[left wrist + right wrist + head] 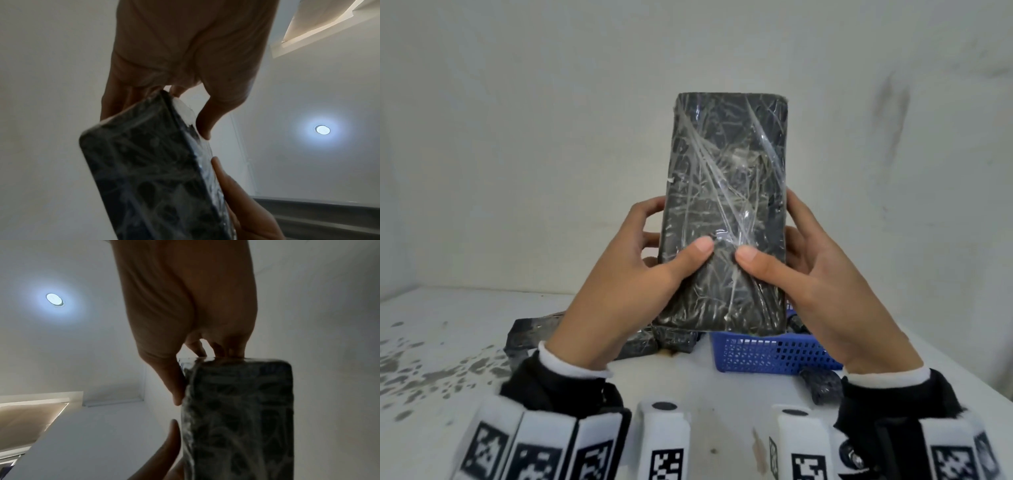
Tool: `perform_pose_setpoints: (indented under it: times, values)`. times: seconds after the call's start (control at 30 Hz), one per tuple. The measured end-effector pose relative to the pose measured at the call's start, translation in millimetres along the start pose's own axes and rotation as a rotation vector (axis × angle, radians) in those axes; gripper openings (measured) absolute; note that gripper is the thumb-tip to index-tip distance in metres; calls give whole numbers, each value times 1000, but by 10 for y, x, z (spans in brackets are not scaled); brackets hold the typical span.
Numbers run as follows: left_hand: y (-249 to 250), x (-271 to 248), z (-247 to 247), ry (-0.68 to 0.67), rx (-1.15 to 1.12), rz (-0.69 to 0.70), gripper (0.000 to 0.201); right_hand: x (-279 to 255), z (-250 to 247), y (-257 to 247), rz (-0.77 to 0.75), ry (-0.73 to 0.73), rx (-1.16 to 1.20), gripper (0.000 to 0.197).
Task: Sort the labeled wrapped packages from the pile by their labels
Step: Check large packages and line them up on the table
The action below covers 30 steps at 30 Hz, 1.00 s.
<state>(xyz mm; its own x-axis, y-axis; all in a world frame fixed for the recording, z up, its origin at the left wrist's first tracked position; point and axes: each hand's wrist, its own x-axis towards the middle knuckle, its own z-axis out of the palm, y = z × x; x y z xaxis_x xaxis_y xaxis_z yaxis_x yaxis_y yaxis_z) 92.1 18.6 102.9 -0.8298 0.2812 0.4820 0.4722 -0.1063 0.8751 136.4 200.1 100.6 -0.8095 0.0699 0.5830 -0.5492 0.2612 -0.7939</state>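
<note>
Dark wrapped package [724, 212] held upright above tabletop [448, 329], before white wall. Left hand [626, 284] grips its left edge, right hand [822, 284] its right edge; both thumbs pressed on front face, fingers curled behind. Below: pile of wrapped packages [527, 334] just beside blue basket [767, 353]. Label not visible from head view.

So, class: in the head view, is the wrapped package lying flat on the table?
No, both the left hand and right hand hold the package upright above the table.
</note>
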Motion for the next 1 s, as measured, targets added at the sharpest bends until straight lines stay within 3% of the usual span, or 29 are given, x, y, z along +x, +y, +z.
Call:
perform_pose_setpoints:
  times: [0.27, 0.4, 0.53, 0.7, 1.0]
  values:
    - [-2, 7, -10, 39, -4, 15, 62, 13, -17, 18, 42, -2, -31, 88]
    - [4, 4, -23, 53, 16, 23, 56, -12, -18, -21, 37, 13, -64, 64]
    - [6, 10, -44, 82, 46, 37, 43, -23, -4, -40, 22, 17, -124, 64]
    - [-1, 12, -27, 61, 77, 59, 68, -24, 5, -36, 33, 44, -129, 63]
    - [18, -6, 29, 108, 86, 100, 52, -51, 2, -117, 43, 87, -153, 51]
